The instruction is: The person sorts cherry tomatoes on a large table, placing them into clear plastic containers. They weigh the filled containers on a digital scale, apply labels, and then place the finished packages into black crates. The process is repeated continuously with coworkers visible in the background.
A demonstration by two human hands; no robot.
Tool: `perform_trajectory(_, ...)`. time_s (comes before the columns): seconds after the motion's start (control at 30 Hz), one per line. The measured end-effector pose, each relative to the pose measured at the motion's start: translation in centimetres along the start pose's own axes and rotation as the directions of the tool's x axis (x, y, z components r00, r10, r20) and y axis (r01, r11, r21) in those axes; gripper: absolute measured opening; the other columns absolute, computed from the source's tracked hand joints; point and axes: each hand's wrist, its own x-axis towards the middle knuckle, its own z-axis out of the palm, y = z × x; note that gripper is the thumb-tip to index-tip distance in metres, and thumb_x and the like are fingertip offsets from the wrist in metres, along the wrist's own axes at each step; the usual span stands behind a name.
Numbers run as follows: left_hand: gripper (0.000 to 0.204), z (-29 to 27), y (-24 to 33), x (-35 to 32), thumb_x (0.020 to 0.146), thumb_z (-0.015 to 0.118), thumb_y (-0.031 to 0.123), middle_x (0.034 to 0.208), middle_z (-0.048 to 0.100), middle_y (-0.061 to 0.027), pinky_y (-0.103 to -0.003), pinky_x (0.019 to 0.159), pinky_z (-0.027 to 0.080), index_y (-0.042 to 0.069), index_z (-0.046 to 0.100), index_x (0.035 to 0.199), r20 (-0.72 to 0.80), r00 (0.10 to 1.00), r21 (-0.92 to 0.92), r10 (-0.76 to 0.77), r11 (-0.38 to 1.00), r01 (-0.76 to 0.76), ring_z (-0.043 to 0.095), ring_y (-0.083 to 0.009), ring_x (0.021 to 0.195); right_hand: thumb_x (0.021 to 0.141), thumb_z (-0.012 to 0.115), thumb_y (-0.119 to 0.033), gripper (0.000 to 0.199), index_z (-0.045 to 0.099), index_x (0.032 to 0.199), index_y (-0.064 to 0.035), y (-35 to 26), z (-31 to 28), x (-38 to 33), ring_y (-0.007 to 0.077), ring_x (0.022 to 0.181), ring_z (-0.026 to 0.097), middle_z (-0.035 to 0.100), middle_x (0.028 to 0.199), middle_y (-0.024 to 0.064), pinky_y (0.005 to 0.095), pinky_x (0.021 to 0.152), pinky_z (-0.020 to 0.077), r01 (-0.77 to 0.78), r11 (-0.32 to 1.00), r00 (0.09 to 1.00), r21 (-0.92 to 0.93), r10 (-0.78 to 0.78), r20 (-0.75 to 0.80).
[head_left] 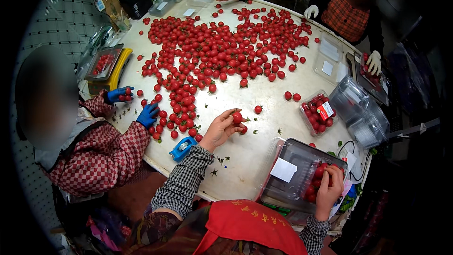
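Observation:
My left hand (222,130) is closed around cherry tomatoes above the table's near middle; one tomato (236,117) shows between the fingertips and another just below it. On the right, my right hand (330,190) reaches down into an open clear plastic box (302,191), its fingers bent around a tomato at the top of those inside. The box rests on a dark tray-like surface, and its lid bears a white label (283,170). A single loose tomato (258,109) lies just beyond my left hand.
A big heap of cherry tomatoes (207,52) covers the white table (226,99). A filled box (318,114) and stacked clear boxes (358,108) stand right. A blue tape dispenser (183,148) lies near my left sleeve. Co-workers' hands work left, at the back and right, near scales.

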Motion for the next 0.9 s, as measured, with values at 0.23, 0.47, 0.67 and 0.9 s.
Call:
perform_trajectory(0.23,0.013,-1.9,0.3,4.1,0.105,0.063,0.018,0.099,0.068,-0.0129,-0.033,0.075,0.058,0.008,0.056,0.110,-0.217,0.975,-0.039,-0.048,0.998,0.040,0.069,-0.0212,0.085,0.091,0.062,0.007,0.008,0.067,0.097,0.0068,-0.9,0.1,0.4,0.0317,0.095,0.068,0.069,0.103,0.0179,0.0381,0.087,0.0542,-0.010,1.000,1.000,0.018,0.010,0.019)
perform_trajectory(0.47,0.016,-2.7,1.4,13.2,0.099,0.067,0.016,0.075,0.062,-0.0026,-0.026,0.054,0.047,0.002,0.062,0.093,-0.434,0.873,0.556,0.220,0.829,0.068,0.059,-0.0106,0.061,0.091,0.063,0.007,0.006,0.067,0.096,0.0071,-0.9,-0.7,0.2,0.0323,0.094,0.068,0.069,0.100,0.0173,0.0386,0.086,0.0531,-0.102,0.995,0.994,0.000,0.102,-0.036)
perform_trajectory(0.67,0.025,-1.9,2.2,18.8,0.092,0.076,0.022,0.080,0.070,-0.0115,-0.037,0.068,0.053,-0.001,0.067,0.097,-0.228,0.788,0.948,0.572,0.316,0.045,0.066,-0.0230,0.071,0.093,0.061,0.006,0.006,0.066,0.096,0.0070,0.0,-1.2,0.2,0.0291,0.093,0.066,0.069,0.098,0.0156,0.0367,0.086,0.0518,-0.125,0.992,0.991,0.003,0.125,-0.053)
perform_trajectory(0.9,0.044,-1.6,2.8,20.1,0.082,0.083,0.027,0.101,0.073,-0.0207,-0.044,0.084,0.054,0.000,0.068,0.113,-0.201,0.836,0.976,0.510,0.033,0.215,0.070,-0.0357,0.093,0.093,0.060,0.005,0.007,0.067,0.097,0.0065,-0.8,-1.3,0.8,0.0278,0.094,0.066,0.069,0.098,0.0154,0.0359,0.086,0.0516,-0.120,0.993,0.992,-0.006,0.120,-0.030)
